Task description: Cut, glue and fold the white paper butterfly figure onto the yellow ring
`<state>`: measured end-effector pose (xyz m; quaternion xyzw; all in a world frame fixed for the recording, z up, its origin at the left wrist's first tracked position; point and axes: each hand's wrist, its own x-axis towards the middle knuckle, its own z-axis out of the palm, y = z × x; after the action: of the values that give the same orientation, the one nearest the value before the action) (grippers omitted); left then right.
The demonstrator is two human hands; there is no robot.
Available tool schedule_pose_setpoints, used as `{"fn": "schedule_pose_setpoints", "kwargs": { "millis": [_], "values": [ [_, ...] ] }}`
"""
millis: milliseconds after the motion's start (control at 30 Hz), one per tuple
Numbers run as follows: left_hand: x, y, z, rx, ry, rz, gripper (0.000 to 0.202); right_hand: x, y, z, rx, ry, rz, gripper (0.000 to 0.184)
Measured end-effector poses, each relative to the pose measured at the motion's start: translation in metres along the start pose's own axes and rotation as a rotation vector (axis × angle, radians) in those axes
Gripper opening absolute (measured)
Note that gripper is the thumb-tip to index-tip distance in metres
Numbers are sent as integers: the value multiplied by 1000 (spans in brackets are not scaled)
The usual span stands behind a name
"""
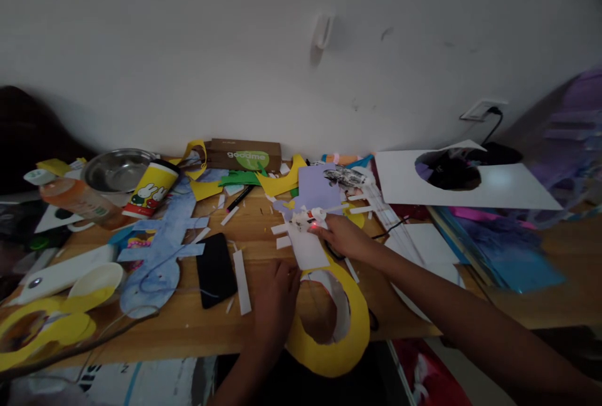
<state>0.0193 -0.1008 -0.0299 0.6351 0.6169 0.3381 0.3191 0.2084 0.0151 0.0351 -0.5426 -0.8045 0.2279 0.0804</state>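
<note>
My right hand (345, 236) is closed around a small white glue gun (305, 220) with a red light glowing on it, over a white paper neck piece (309, 252). A yellow ring-shaped paper cutout (345, 352), with a white inner wall, adjoins the lower end of this piece and overhangs the table's front edge. At the ring's upper left, my left hand (276, 296) has its fingers curled together at the paper's edge. Its fingertips are partly hidden. A lilac paper sheet (315, 189) lies just beyond the glue gun.
Left of my hands are a black phone (216, 270), a blue guitar-shaped cutout (157, 280), a yellow cup (151, 187), a bottle (78, 199) and a metal bowl (117, 170). A brown box (244, 154) stands by the wall. A white board (399, 180) with a round hole lies right.
</note>
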Motion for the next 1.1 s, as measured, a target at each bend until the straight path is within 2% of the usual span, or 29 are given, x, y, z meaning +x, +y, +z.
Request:
{"fn": "schedule_pose_setpoints", "kwargs": {
  "millis": [467, 933, 1100],
  "values": [
    [-5, -3, 2, 97, -1, 23, 21, -1, 1, -4, -22, -50, -23, 37],
    [-6, -1, 1, 166, 30, 71, 21, -18, -1, -8, -48, -94, 32, 50],
    [-5, 0, 1, 166, 28, 91, 21, -24, 0, -8, -38, -109, 11, 44]
  ]
}}
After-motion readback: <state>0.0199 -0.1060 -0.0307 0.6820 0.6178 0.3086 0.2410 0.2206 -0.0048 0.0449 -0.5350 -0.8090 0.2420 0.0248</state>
